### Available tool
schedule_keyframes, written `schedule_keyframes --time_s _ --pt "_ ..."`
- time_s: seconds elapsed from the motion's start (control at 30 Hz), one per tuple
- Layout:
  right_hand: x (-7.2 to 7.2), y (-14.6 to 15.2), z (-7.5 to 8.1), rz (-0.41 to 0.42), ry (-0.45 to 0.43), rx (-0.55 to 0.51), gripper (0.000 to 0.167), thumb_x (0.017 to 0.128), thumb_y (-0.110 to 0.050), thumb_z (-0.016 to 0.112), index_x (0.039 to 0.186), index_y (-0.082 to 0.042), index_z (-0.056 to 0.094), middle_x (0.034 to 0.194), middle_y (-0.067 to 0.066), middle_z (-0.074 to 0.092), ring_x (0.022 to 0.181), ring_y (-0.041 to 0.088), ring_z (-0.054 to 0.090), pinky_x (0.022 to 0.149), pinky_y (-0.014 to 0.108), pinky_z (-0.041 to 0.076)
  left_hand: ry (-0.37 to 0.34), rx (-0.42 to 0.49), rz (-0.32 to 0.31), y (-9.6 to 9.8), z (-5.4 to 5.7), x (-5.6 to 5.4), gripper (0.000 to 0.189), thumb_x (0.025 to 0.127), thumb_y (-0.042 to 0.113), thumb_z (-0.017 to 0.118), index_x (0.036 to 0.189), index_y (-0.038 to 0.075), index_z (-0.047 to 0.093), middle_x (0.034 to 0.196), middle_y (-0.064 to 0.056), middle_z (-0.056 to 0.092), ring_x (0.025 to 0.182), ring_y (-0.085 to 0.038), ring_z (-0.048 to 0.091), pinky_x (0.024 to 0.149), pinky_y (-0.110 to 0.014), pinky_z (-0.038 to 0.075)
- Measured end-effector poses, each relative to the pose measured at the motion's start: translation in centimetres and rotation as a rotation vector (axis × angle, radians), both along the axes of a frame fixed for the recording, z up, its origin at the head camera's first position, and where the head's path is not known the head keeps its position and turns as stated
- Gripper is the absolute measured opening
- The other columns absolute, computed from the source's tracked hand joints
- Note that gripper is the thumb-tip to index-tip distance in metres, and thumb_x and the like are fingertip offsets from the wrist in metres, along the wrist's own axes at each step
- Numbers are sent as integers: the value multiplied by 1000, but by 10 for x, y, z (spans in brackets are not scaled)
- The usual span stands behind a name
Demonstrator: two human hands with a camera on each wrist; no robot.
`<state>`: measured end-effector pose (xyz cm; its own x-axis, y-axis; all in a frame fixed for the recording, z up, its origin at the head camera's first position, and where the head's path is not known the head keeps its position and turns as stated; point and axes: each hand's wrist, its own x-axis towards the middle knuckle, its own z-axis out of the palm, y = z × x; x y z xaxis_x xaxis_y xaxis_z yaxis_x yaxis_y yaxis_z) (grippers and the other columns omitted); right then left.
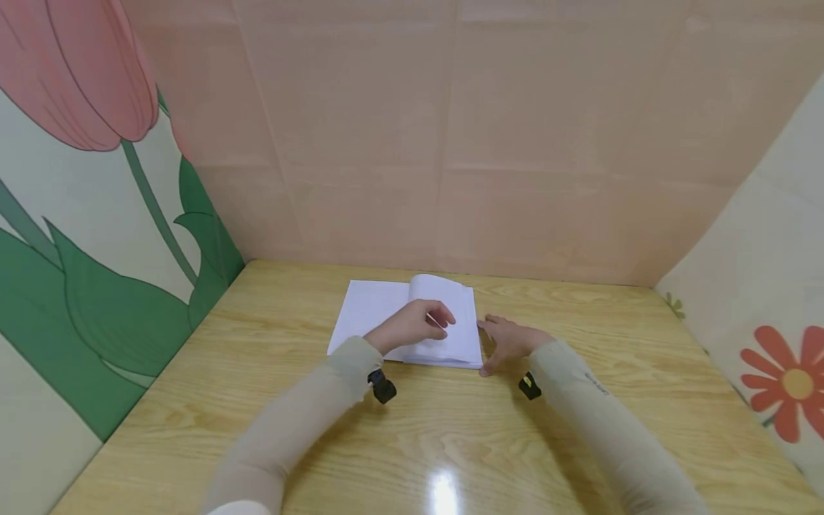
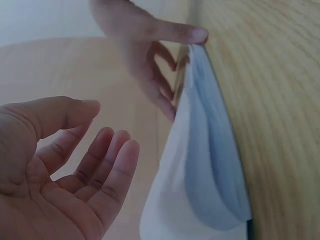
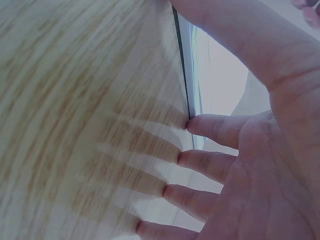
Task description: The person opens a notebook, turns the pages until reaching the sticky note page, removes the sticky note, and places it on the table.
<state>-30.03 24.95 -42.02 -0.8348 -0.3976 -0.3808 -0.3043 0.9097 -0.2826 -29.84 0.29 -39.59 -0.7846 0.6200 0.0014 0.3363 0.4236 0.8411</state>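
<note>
An open book [image 1: 367,315] with white pages lies at the far middle of the table, its right-hand pages arched up near the spine. Over those pages hovers my left hand [image 1: 421,320], fingers loosely bent and thumb apart, with nothing between them in the left wrist view. At the book's right edge is my right hand [image 1: 511,337], thumb near the front corner and the other fingers spread farther back. In the right wrist view its fingertips [image 3: 197,124] meet the tabletop beside the book's edge [image 3: 186,65]. The left wrist view shows the page stack [image 2: 200,150] bulging in curved layers.
The wooden table [image 1: 450,436] runs up to a pinkish back wall [image 1: 444,143]. A side panel with a painted tulip [image 1: 84,71] stands on the left, and one with a red flower [image 1: 795,383] on the right. Small black devices [image 1: 384,388] hang at both wrists.
</note>
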Motion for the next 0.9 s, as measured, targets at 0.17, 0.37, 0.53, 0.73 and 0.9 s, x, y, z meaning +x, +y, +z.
schedule_keyframes --time_s 0.17,0.37,0.53,0.73,0.9 --pt "1 -1 1 8 3 -9 111 71 -49 82 150 2 23 156 29 16 143 49 15 112 63 18 -42 -17 0 6 -11 0 24 87 2 68 111 -1 65 105 -15 66 92 -14 61 73 -23 50" --pt "0 0 -1 13 6 8 112 70 -51 81 150 2 23 156 29 16 142 49 16 112 63 18 -51 -47 -8 9 -21 -3 22 85 2 70 107 0 67 92 -6 66 85 -11 59 68 -21 47" --pt "-1 1 -2 -16 -18 10 113 70 -53 81 152 -1 23 158 27 14 144 47 14 112 64 17 -67 -74 -15 11 -26 -4 21 85 2 69 106 1 67 88 -4 64 80 -11 58 65 -21 46" --pt "-1 1 -3 -19 -20 8 113 69 -53 81 152 -2 23 158 26 14 144 46 14 112 63 17 -70 -109 -30 13 -30 -2 21 83 0 69 104 0 68 85 -4 64 77 -10 57 64 -21 45" --pt "0 1 -2 -9 -8 16 112 70 -52 81 151 -1 23 157 28 15 144 47 14 112 63 17 -29 -177 -27 16 -34 -3 19 82 1 70 101 3 69 81 -2 64 72 -9 55 63 -20 44"
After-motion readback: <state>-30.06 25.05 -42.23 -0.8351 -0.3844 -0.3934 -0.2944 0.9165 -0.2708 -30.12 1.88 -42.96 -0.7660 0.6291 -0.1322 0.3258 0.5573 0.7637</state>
